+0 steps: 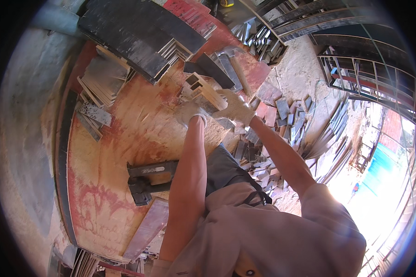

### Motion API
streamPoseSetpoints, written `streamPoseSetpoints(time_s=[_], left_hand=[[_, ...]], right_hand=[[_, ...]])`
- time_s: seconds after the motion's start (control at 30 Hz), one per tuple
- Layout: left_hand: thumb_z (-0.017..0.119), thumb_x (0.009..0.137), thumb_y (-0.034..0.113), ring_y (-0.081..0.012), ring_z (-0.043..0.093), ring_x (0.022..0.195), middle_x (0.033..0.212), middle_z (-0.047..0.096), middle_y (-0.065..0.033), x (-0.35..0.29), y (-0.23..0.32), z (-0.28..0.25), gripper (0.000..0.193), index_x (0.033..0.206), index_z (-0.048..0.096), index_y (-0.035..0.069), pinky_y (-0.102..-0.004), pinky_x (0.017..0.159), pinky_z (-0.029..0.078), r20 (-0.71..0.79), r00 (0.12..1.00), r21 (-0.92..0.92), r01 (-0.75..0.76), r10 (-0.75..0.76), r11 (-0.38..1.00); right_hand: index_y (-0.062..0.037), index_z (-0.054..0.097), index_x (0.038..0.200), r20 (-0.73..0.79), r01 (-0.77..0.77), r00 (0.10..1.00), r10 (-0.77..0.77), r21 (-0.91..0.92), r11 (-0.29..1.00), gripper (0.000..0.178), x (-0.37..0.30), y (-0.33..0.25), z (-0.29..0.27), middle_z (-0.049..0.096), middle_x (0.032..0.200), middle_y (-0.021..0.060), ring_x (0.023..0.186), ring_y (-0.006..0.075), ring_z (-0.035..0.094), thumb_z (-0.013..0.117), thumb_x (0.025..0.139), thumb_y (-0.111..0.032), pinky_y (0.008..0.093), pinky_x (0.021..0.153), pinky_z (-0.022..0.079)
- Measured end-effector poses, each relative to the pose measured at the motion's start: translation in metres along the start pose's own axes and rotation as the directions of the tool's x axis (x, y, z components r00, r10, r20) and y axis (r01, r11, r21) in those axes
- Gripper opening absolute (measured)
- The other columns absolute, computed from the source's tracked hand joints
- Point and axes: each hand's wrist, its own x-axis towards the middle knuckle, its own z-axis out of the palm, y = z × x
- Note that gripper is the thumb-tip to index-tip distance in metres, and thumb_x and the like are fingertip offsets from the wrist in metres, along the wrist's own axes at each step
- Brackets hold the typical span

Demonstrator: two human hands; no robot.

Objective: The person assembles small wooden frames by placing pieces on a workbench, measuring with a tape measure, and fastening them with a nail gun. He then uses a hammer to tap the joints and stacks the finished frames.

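A small hollow wooden box piece (207, 96), with square openings at its far end, is held over the work table (120, 147). My left hand (189, 113), in a pale work glove, grips its near left side; the fingers are partly blurred. My right hand (235, 109), gloved as well, is closed on its right side, the thumb side lying along the wood. Just beyond the hands lies what looks like a hammer (238, 71) with a wooden handle, beside dark board strips (212, 71). A dark nail gun (153, 177) rests on the table left of my left forearm.
Stacked dark boards (138, 34) cover the table's far side. Thin wood pieces (99, 85) are piled at the left, near a wall (25, 129). A loose plank (145, 228) lies at the near edge. Many offcuts (286, 113) litter the floor to the right, below dark racks (370, 51).
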Motion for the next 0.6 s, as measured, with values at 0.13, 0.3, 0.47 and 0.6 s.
streamPoseSetpoints(time_s=[0.13, 0.3, 0.47, 0.6], left_hand=[[0.064, 0.095, 0.055, -0.0312, 0.072, 0.102, 0.115, 0.071, -0.0208, 0.0, -0.009, -0.005, 0.07, 0.132, 0.058, -0.004, -0.0446, 0.084, 0.057, 0.149, 0.982, -0.318, -0.062, 0.114, 0.946], [0.05, 0.104, 0.057, -0.0244, 0.064, 0.116, 0.134, 0.063, -0.0071, -0.013, -0.034, -0.026, 0.062, 0.143, 0.053, 0.008, -0.0454, 0.095, 0.053, 0.401, 0.915, -0.816, 0.334, 0.047, 0.472], [0.066, 0.1, 0.045, -0.0231, 0.064, 0.114, 0.126, 0.065, -0.0128, -0.015, -0.052, -0.032, 0.059, 0.141, 0.053, 0.005, -0.0426, 0.095, 0.054, 0.412, 0.791, -0.883, 0.223, 0.453, 0.412], [0.075, 0.095, 0.036, -0.0225, 0.065, 0.112, 0.123, 0.066, -0.0162, -0.024, -0.044, -0.035, 0.056, 0.135, 0.056, 0.001, -0.0394, 0.094, 0.055, 0.351, 0.758, -0.826, -0.026, 0.549, 0.563]], right_hand=[[-0.002, 0.052, 0.145, 0.14, -0.01, 0.99, -0.002, 0.085, 0.996, 0.106, 0.015, -0.002, 0.003, 0.051, 0.148, 0.0207, 0.136, 0.0368, 0.05, 0.094, 0.06, -0.049, 0.0448, 0.115, 0.041], [-0.0095, 0.051, 0.146, 0.119, 0.084, 0.991, -0.063, -0.184, 0.979, 0.105, 0.019, -0.01, 0.031, 0.05, 0.145, 0.0225, 0.134, 0.0393, 0.05, 0.09, 0.06, -0.057, 0.0455, 0.114, 0.041], [-0.016, 0.042, 0.153, 0.112, -0.059, 0.99, 0.087, -0.237, 0.97, 0.105, -0.002, -0.043, 0.042, 0.053, 0.132, 0.0287, 0.126, 0.0465, 0.052, 0.085, 0.066, -0.058, 0.0527, 0.109, 0.045], [-0.0132, 0.037, 0.156, -0.125, -0.034, 0.992, -0.002, -0.288, 0.957, 0.108, -0.025, -0.053, 0.067, 0.05, 0.133, 0.0292, 0.121, 0.046, 0.053, 0.083, 0.068, -0.057, 0.0538, 0.1, 0.049]])
